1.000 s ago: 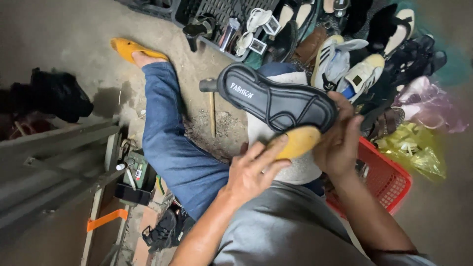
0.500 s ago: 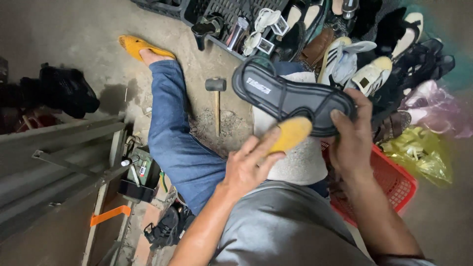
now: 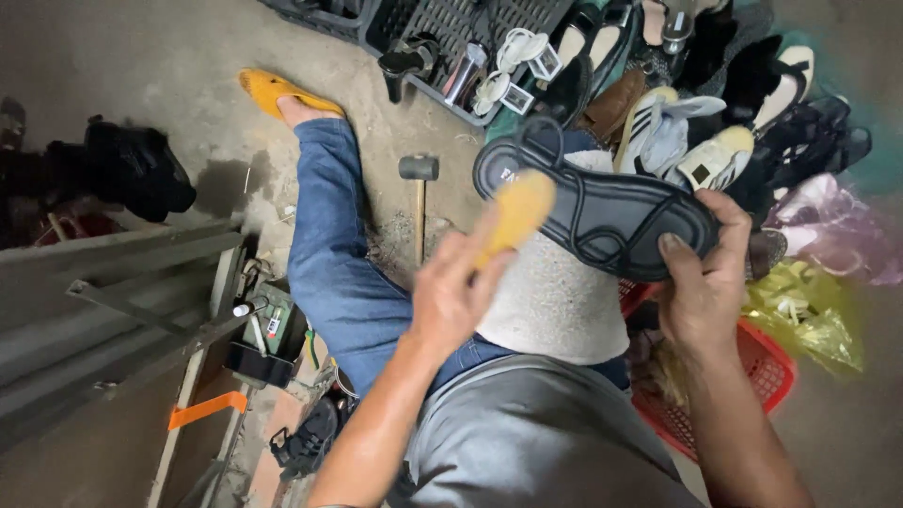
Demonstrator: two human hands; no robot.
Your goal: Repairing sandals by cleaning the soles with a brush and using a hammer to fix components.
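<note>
My right hand (image 3: 701,292) grips a black sandal (image 3: 602,207) by its near end, sole side toward me, above a pale cloth (image 3: 555,301) spread on my lap. My left hand (image 3: 456,292) holds a yellow brush-like block (image 3: 517,212) whose tip rests against the sandal's left part. My left leg in blue jeans (image 3: 329,254) stretches out over the concrete floor, ending in a yellow slipper (image 3: 268,89).
A hammer (image 3: 419,188) lies on the floor beside my leg. Several shoes (image 3: 677,141) are piled at the upper right, behind them black crates (image 3: 442,28). A red basket (image 3: 752,376) sits at my right, yellow bags (image 3: 800,320) beside it. A grey metal frame (image 3: 113,292) stands at the left.
The sandal has been turned and shifted right. My left hand has moved the yellow block up from under the sandal to its left end.
</note>
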